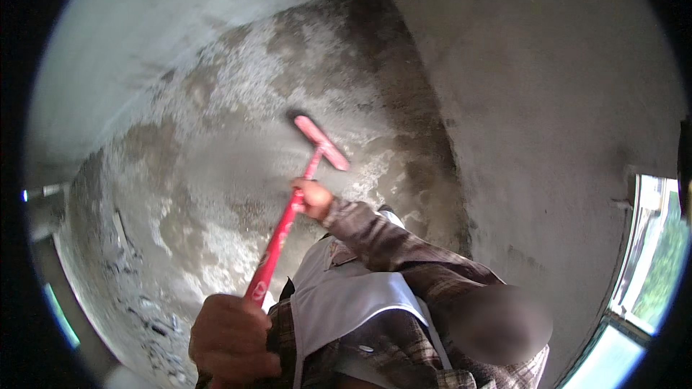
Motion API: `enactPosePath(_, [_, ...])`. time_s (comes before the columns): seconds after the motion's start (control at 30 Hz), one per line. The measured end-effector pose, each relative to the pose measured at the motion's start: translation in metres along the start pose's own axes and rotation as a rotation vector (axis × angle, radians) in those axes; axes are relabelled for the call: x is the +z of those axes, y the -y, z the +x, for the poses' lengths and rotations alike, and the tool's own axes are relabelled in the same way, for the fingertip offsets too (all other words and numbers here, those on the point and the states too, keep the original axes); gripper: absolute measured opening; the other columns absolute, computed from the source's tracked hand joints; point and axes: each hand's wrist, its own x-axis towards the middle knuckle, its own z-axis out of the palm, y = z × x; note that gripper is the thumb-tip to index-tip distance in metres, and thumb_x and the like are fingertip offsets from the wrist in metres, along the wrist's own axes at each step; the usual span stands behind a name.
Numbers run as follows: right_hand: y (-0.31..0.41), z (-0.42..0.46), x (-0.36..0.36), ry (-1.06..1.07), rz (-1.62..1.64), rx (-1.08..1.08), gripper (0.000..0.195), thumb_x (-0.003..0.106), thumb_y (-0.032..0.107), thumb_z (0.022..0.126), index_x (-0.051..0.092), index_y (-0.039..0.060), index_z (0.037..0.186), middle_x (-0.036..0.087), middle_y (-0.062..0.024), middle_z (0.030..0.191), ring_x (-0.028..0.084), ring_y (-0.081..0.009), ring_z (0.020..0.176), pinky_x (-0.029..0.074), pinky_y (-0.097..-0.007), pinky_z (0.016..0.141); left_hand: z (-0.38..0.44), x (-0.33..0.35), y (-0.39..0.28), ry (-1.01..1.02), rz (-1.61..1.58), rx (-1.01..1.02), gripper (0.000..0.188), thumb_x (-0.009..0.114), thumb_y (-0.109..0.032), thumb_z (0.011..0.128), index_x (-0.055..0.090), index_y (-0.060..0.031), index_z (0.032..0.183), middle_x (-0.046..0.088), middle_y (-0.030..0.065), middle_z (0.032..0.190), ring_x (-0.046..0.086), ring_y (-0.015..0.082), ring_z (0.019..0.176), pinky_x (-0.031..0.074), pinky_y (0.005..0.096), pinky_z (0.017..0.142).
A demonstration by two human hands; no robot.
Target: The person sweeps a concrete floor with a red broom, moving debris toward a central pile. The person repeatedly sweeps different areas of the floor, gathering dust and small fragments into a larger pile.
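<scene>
A red broom (pixel 278 243) slants across the middle of the view, its pinkish head (pixel 322 142) on or just above the dusty concrete floor. Dark bristles show blurred along the head's far edge. My left hand (pixel 233 337) is closed around the upper part of the handle, close to the camera. Further down the same handle, near the head, my right hand (pixel 313 198) grips it. A plaid sleeve (pixel 389 237) covers my right arm. Over my plaid shirt hangs a white apron (pixel 346 302).
Plastered walls rise at the left (pixel 135 27) and right (pixel 519 119), meeting beyond the floor (pixel 216 156). Pale dust lies in patches. Small debris (pixel 162 329) and a thin light strip (pixel 120 229) lie at lower left. A window (pixel 649 259) is at the right.
</scene>
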Motion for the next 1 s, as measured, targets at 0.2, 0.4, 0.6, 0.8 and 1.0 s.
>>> enactPosePath(0.2, [0.086, -0.105, -0.201, -0.427, 0.291, -0.458, 0.023, 0.048, 0.024, 0.089, 0.051, 0.0057, 0.075, 0.052, -0.0059, 0.06, 0.052, -0.02, 0.047, 0.042, -0.0326, 0.04, 0.048, 0.069, 0.134, 0.001, -0.422, -0.107, 0.02, 0.077, -0.005, 0.065, 0.067, -0.0036, 0.082, 0.063, 0.0078, 0.072, 0.061, 0.0243, 0.071, 0.051, 0.0432, 0.068])
enactPosePath(0.4, [0.122, -0.113, -0.332, -0.565, 0.675, -0.491, 0.016, 0.051, 0.013, 0.079, 0.045, 0.0118, 0.065, 0.042, -0.0014, 0.059, 0.045, -0.0176, 0.056, 0.039, -0.0346, 0.053, 0.148, 0.133, 0.24, 0.357, -0.502, -0.331, 0.011, 0.069, 0.001, 0.073, 0.06, 0.0004, 0.079, 0.062, 0.0122, 0.075, 0.061, 0.0275, 0.071, 0.049, 0.0401, 0.067])
enactPosePath(0.6, [0.179, -0.001, -0.346, -0.457, -0.149, -0.785, 0.012, 0.057, 0.014, 0.074, 0.049, 0.0116, 0.065, 0.049, -0.0046, 0.061, 0.05, -0.0192, 0.057, 0.042, -0.0363, 0.053, 0.208, 0.114, 0.258, 0.116, -0.299, -0.325, 0.012, 0.067, 0.007, 0.073, 0.059, 0.003, 0.081, 0.059, 0.0098, 0.065, 0.057, 0.0219, 0.058, 0.049, 0.0383, 0.061])
enactPosePath(0.8, [0.251, 0.037, -0.193, -0.23, -0.425, -0.584, 0.014, 0.052, 0.015, 0.083, 0.051, 0.0095, 0.07, 0.046, -0.0018, 0.057, 0.046, -0.0159, 0.051, 0.037, -0.0305, 0.045, 0.226, 0.102, 0.212, -0.064, 0.089, -0.53, 0.016, 0.068, -0.003, 0.067, 0.062, -0.0014, 0.082, 0.055, 0.0067, 0.063, 0.056, 0.024, 0.059, 0.047, 0.0369, 0.056])
enactPosePath(1.0, [0.283, -0.009, -0.11, 0.069, 0.167, -0.032, 0.015, 0.057, 0.016, 0.082, 0.049, 0.0125, 0.07, 0.047, 0.0005, 0.058, 0.046, -0.0138, 0.051, 0.037, -0.0297, 0.044, 0.271, 0.086, 0.197, 0.237, 0.031, -0.219, 0.019, 0.068, -0.014, 0.068, 0.065, -0.0017, 0.082, 0.055, 0.0078, 0.064, 0.057, 0.0245, 0.058, 0.047, 0.0368, 0.055])
